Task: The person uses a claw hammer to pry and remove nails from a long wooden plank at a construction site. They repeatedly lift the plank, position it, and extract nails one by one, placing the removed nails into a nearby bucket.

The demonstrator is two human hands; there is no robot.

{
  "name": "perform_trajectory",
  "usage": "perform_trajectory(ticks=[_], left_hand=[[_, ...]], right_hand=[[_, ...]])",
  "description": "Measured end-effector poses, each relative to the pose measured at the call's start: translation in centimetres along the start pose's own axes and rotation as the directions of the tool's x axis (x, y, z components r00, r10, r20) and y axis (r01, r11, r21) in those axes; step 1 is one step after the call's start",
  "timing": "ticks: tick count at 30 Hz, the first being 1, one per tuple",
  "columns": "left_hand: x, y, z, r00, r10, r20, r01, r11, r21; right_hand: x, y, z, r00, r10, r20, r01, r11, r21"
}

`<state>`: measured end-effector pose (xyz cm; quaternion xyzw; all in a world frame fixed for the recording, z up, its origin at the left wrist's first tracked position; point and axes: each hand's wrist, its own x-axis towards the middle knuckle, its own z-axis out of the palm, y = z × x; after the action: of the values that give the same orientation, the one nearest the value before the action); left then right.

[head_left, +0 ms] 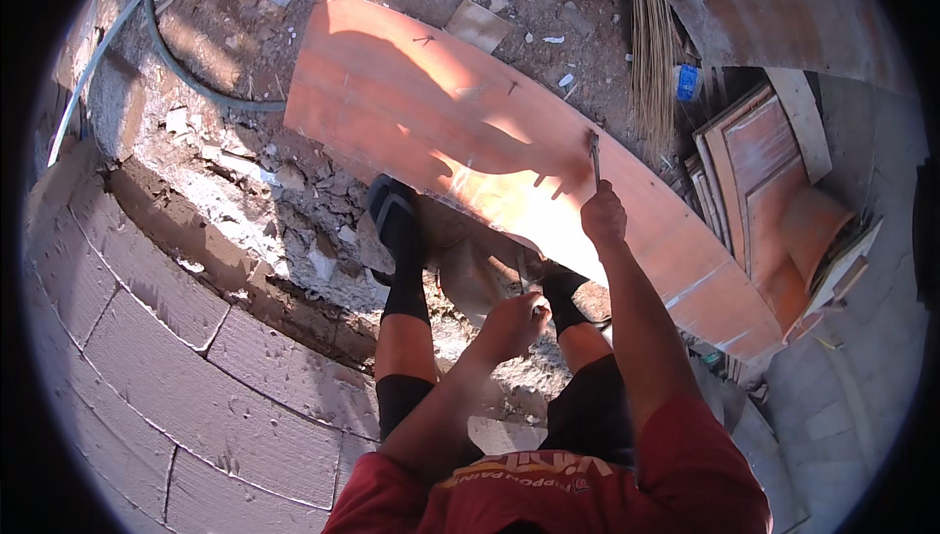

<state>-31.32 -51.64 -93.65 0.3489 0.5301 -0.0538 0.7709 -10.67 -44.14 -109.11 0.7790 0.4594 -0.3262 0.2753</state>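
Observation:
A long reddish plywood sheet (411,101) lies slantwise before me, with several nails or wires standing from its face. My right hand (604,218) is closed around the handle of a hammer-like tool (595,156); its dark head is over the sheet, beside a dark mark. Whether the head touches the wood cannot be told. My left hand (516,322) is curled near my right shin, below the sheet's near edge. A small pale or metallic thing shows at its fingers, too unclear to name. A thin upright piece (523,270) rises just beyond that hand.
A block wall (213,402) curves along the lower left. Broken rubble (294,203) lies by my feet. A hose (172,64) runs at the upper left. Stacked panels (764,159) stand at the right, near a bundle of thin rods (650,42) and another large sheet (778,5).

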Motion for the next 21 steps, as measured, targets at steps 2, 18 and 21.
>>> perform_trajectory(ticks=[2,18,21], left_hand=[[-0.1,0.1,-0.2,0.997,0.065,-0.038,-0.063,0.996,0.056],[-0.7,0.2,-3.6,0.924,0.285,-0.253,-0.305,0.952,-0.041],[-0.6,0.2,-3.9,0.948,0.275,-0.160,-0.284,0.958,-0.035]], right_hand=[[0.6,0.0,-2.5,0.989,-0.135,0.060,0.134,0.991,0.014],[2.5,-2.3,-4.3,0.863,0.035,0.504,-0.460,0.465,0.756],[1.8,-3.0,-0.3,0.923,-0.001,0.385,-0.340,0.468,0.815]])
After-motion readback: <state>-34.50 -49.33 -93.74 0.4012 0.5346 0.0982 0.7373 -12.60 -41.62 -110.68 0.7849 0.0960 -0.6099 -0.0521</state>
